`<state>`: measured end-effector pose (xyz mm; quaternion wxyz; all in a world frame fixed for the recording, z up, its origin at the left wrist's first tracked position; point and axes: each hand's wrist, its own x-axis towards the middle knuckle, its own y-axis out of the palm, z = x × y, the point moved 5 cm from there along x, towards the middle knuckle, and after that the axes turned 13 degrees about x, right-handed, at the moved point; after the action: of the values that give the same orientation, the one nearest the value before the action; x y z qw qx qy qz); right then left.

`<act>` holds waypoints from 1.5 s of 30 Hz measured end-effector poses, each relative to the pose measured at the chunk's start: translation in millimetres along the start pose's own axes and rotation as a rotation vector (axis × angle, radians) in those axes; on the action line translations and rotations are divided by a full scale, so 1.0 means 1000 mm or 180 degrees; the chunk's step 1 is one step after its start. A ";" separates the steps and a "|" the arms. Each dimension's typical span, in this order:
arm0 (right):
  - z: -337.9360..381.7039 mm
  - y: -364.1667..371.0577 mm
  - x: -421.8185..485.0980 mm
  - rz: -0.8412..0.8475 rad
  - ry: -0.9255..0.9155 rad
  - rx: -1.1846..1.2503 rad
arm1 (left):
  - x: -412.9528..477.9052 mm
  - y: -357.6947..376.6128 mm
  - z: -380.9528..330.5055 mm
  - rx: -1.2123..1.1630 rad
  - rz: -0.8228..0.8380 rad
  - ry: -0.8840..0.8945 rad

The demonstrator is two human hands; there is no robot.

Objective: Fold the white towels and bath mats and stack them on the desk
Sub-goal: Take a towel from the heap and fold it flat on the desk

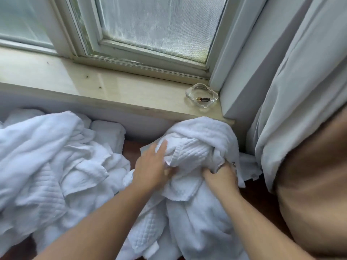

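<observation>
The towel [197, 136] bunches up toward the sill [112, 91] from the right hand [221, 177], whose grip is clamped on it, while the left hand [152, 166] lies flat on its left side, grip apart.

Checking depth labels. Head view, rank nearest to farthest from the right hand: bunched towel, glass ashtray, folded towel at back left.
1. bunched towel: gripped by the right hand, directly in front.
2. glass ashtray: up on the window sill, beyond the hand.
3. folded towel: off to the back left.
</observation>
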<state>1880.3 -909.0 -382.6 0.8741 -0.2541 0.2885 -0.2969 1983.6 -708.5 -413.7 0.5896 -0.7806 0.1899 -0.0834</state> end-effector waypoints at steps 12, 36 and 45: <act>0.138 0.116 -0.119 0.0251 -0.1219 0.1196 | -0.119 -0.132 0.183 -0.0351 -0.0957 -0.0740; 0.175 0.307 -0.141 0.1998 -0.0196 0.1185 | -0.168 -0.101 0.406 -0.3251 -0.0001 -0.2195; 0.175 0.289 -0.176 0.2461 -0.0097 0.2677 | -0.194 -0.121 0.362 -0.4123 -0.0078 -0.1417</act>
<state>1987.4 -543.4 -374.9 0.9492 0.2355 0.2048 -0.0410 1958.3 -282.1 -385.2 0.0277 -0.9766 0.0669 0.2027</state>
